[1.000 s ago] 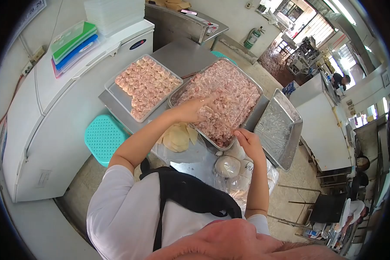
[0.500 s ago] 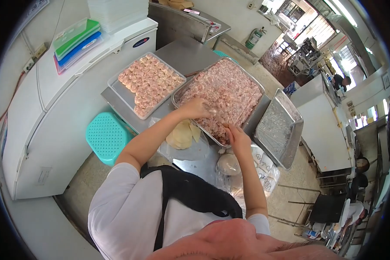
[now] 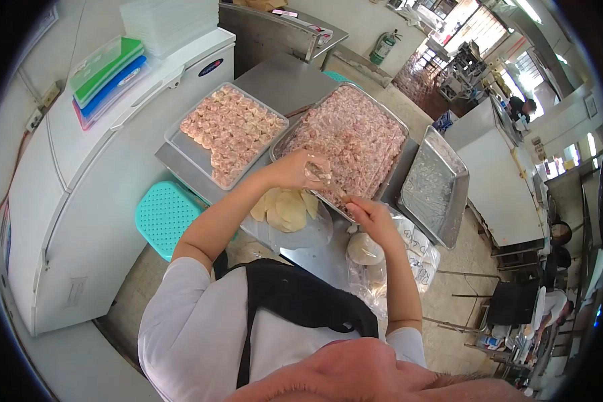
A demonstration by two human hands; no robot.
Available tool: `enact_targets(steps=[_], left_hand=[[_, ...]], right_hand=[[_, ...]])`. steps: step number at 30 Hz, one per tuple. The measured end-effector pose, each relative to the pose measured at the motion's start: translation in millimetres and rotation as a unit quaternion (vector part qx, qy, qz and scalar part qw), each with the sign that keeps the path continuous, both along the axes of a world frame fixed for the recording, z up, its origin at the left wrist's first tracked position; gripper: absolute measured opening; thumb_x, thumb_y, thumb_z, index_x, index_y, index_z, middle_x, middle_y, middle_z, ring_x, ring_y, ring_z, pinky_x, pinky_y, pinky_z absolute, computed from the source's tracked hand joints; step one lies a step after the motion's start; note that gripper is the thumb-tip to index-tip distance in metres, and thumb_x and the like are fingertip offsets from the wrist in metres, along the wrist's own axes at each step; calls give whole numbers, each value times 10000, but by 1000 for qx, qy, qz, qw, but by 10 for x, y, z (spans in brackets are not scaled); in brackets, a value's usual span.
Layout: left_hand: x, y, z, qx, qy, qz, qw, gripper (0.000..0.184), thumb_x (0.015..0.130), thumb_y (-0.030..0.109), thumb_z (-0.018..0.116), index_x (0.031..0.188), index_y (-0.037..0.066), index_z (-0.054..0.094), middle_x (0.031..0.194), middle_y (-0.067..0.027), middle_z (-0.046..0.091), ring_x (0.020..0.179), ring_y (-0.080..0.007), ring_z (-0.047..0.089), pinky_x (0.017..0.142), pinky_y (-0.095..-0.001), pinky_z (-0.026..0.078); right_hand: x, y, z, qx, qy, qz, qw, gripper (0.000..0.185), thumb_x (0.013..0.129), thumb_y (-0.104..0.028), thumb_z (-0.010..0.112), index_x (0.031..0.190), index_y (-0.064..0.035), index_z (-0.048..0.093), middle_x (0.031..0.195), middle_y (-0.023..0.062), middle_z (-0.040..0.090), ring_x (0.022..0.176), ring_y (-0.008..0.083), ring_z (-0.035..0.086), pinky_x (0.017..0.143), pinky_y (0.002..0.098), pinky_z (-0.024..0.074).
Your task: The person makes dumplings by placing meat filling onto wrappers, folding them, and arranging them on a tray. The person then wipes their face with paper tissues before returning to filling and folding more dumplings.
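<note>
A deep metal tray (image 3: 400,164) holds a heap of ground meat (image 3: 362,127). My left hand (image 3: 295,171) is curled over the tray's near left edge; something pale and shiny with meat on it shows at its fingers, too indistinct to name. My right hand (image 3: 372,216) is at the near edge, pinching a thin-handled tool (image 3: 346,199) whose far end is hard to see. Below my left hand, round pale dough wrappers (image 3: 287,211) lie overlapping on a plastic sheet (image 3: 318,231). To the left, a shallow plastic tray (image 3: 186,149) carries rows of meat-filled dumplings (image 3: 231,127).
A tilted metal tray with residue (image 3: 432,184) lies right of the meat. Plastic-wrapped packs (image 3: 412,251) sit at the steel table's (image 3: 278,80) near right. A teal stool (image 3: 167,218) and white chest freezer (image 3: 114,201) stand left. Other people (image 3: 521,107) are in the background.
My left hand has turned, with the pale, meaty thing at its fingers now more visible. My right hand has drawn slightly back from the meat toward the tray's near edge.
</note>
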State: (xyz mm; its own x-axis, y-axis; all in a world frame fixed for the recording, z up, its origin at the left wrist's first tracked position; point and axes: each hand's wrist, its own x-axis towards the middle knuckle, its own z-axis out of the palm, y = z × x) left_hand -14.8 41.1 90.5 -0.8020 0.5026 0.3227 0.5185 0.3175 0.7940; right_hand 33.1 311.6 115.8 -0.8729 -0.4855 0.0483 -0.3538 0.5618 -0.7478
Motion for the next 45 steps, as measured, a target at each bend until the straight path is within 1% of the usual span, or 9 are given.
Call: enact_targets(steps=[7,10,12,19,22,24,26,34,45], left_hand=[[-90,-357,-166,-17,-80,53,995,624,697,450,795,1124,30,621,1072,-195,647,1039,-311,605,936,-375,439],[-43,-562,-152,11,17,89,996,557,712,419,798,1100,55,632,1079,-164,655,1034,-285,612,921,-359,449],[-33,-797,-26,57,-48,-42,996,535,725,374,801,1130,73,623,1084,-128,661,1029,-262,618,906,-340,456],[-38,-1557,-6,-7,-14,32,999,539,732,349,794,1181,123,602,1027,-109,664,975,-239,622,857,-322,471],[-66,-2168,-122,-86,-161,58,981,584,700,383,781,1152,72,580,1052,-177,622,944,-300,601,831,-370,467],[-87,-2531,-599,-133,-70,89,985,596,701,341,770,1191,75,561,1095,-185,599,952,-304,596,833,-384,469],[-84,-2755,-833,-175,25,117,977,613,702,299,759,1231,78,543,1138,-193,577,959,-308,592,835,-398,471],[-33,-2729,-770,-327,-158,71,929,653,771,281,643,1349,52,441,1195,-240,577,1033,-363,596,873,-420,477],[-161,-2619,-1342,-244,-67,32,967,661,788,171,589,1380,-20,364,1128,-283,604,1018,-406,604,889,-451,483]], right_hand=[[151,-437,262,178,263,-62,946,197,892,-211,619,1049,-104,676,784,127,608,701,313,611,613,364,471],[133,-583,353,163,226,-90,956,194,897,-228,611,1048,-119,668,812,118,627,703,321,623,602,389,487],[162,-772,468,124,167,-118,971,199,907,-235,593,1047,-111,660,850,128,641,744,335,632,637,406,500],[225,-1551,189,58,167,-86,981,219,912,-233,588,1054,-88,672,916,159,661,837,345,639,721,399,503],[235,-1575,-62,-21,137,-113,984,228,918,-193,601,1066,-30,663,864,111,657,766,220,616,685,317,484],[272,-1521,-265,-54,98,-154,982,257,935,-198,596,1077,6,661,718,-1,568,622,63,489,563,222,414],[360,-1494,-453,-78,54,-193,977,255,940,-208,590,1081,-10,666,688,-21,534,584,51,457,526,211,380],[684,-1476,-704,-142,-66,-307,939,281,962,-272,559,1095,-48,664,625,-62,479,478,6,371,426,172,275],[853,-1464,-765,-157,-50,-345,924,272,967,-262,551,1098,-50,661,617,-53,473,473,10,368,421,177,283]])
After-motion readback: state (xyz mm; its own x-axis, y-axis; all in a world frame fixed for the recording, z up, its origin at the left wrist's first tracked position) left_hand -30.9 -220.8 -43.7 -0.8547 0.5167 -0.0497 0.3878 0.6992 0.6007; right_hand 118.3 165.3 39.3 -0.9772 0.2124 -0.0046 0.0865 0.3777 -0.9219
